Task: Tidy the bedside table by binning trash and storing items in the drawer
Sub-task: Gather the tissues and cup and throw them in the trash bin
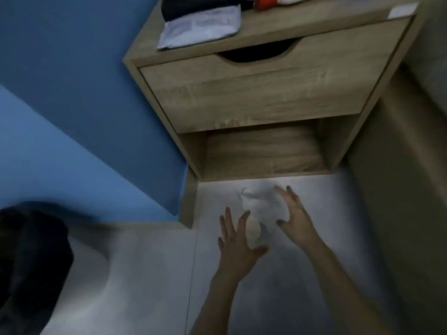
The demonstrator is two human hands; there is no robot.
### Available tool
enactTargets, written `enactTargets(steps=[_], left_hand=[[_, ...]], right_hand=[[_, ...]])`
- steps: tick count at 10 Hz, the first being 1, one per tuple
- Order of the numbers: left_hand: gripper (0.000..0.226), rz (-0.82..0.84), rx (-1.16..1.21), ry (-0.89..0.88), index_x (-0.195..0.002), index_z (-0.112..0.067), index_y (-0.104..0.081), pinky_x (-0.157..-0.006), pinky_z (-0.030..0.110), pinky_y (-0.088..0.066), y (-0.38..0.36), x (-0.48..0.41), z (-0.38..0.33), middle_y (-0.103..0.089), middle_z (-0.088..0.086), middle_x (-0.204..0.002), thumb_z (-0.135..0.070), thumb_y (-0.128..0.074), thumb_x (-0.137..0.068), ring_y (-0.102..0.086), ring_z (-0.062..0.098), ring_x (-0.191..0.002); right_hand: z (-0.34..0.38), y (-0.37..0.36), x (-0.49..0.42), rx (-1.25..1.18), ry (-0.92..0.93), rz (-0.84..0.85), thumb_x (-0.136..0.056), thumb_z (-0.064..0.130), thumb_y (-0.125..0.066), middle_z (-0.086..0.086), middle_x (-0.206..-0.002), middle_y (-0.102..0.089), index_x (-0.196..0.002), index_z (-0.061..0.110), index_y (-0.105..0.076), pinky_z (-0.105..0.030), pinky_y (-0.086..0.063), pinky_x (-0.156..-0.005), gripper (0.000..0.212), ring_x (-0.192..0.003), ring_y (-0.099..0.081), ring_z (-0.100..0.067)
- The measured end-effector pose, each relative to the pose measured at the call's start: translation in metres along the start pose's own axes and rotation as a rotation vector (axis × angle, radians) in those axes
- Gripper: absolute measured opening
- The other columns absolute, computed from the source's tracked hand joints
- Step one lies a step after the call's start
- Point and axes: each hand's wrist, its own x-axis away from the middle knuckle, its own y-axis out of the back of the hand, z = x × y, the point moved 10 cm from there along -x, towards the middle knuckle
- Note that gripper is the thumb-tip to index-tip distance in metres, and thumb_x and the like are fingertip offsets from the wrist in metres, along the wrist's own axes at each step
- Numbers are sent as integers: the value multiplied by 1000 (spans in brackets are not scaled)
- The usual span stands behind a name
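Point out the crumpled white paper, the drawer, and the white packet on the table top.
crumpled white paper (263, 209): head view, middle of the wad.
drawer (254, 93): head view, centre of its front panel.
white packet (200, 25): head view, middle of its top face.

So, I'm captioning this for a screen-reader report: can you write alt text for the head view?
Two bare hands reach low over a pale floor before a wooden bedside table: the right hand holds crumpled white paper, the left hand a small pale lump. The drawer is closed; a white packet lies on top.
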Motion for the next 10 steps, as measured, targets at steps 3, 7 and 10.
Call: enactTargets(steps=[3, 7, 10], left_hand=[[43, -210, 48, -59, -106, -20, -62, -94, 30, -45, -30, -28, 31, -39, 10, -141, -31, -72, -66, -41, 35, -128], [29, -371, 136, -200, -70, -53, -52, -72, 2, -35, 112, -32, -65, -38, -32, -99, -39, -73, -57, -50, -7, -93], [34, -565, 177, -424, -64, -37, -50, -69, 24, -50, 312, 22, -198, -51, -18, -97, -61, -67, -47, -54, 1, -82]], right_hand=[[-47, -106, -17, 63, 87, 260, -84, 28, -54, -6, -143, -43, -128, 20, -55, -31, -25, -109, 44, -134, -34, -22], [90, 39, -42, -267, 215, -121, -74, 4, -71, 15, -95, -56, -76, 22, -71, -2, -41, -63, 18, -82, -60, -3], [274, 193, -26, -423, 593, -387, -70, 9, -75, 34, -76, -64, -74, 41, -61, -3, -42, -60, 35, -69, -60, 8]])
